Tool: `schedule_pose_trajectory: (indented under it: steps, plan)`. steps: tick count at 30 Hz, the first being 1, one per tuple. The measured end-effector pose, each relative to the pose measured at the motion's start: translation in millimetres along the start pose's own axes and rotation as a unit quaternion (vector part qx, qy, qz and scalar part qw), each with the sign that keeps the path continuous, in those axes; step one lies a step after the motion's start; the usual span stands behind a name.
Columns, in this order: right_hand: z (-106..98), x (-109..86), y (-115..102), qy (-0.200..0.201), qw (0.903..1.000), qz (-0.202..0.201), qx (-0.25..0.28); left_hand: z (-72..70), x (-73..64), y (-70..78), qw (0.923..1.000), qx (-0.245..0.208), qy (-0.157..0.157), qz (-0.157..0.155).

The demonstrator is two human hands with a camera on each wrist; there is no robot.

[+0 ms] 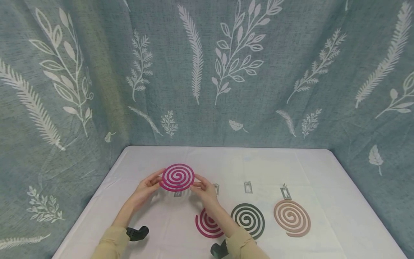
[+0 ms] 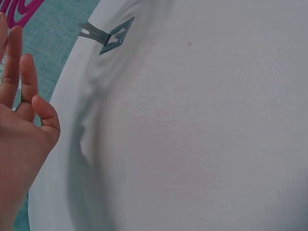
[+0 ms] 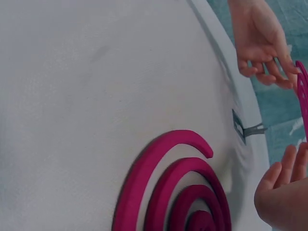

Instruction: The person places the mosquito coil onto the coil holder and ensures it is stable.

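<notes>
A magenta mosquito coil [image 1: 177,176] is held up off the table in both hands, its flat spiral facing the head camera. My left hand [image 1: 145,190] pinches its left edge, while my right hand [image 1: 205,192] pinches the right edge. Below the coil, partly covered by it in the head view, stands a small metal coil stand [image 1: 178,194]; its upright forked prong shows in the left wrist view [image 2: 94,32]. A second magenta coil [image 1: 209,236] lies flat on the table, partly hidden by my right forearm.
A dark green coil [image 1: 247,218] and a brown coil [image 1: 291,216] lie at the right. More metal stands [image 1: 216,189] [image 1: 248,187] [image 1: 286,193] sit in a row behind them on the white table [image 1: 323,172]. A patterned curtain [image 1: 207,118] encloses the table's back and sides.
</notes>
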State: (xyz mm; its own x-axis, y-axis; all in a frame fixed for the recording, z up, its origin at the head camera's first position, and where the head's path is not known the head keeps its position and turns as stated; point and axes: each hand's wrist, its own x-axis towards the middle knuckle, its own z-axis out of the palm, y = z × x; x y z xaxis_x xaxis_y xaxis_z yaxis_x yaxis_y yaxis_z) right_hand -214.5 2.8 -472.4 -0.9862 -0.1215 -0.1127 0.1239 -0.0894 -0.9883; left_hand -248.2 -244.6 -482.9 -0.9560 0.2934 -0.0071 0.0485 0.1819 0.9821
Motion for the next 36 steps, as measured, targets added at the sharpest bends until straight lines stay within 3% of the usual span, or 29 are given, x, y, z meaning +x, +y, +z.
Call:
schedule_pose_trajectory:
  steps: [4,10,23,36]
  plan:
    - [1,-2.2,0,-0.005,1.0,0.003,0.002,-0.4,-0.3,-4.2,1.0,0.006,0.004,-0.004]
    - [0,6.6,18,-0.002,0.9999,0.011,0.007,0.6,-0.1,-9.2,1.0,0.001,0.004,-0.001]
    - [-2,13.1,28,0.0,0.9998,0.018,-0.002,2.6,3.5,-12.7,0.9987,-0.003,0.017,-0.048]
    - [1,14.3,31,-0.015,0.9995,0.003,0.028,-1.0,4.8,-21.2,0.9986,-0.043,-0.011,-0.031]
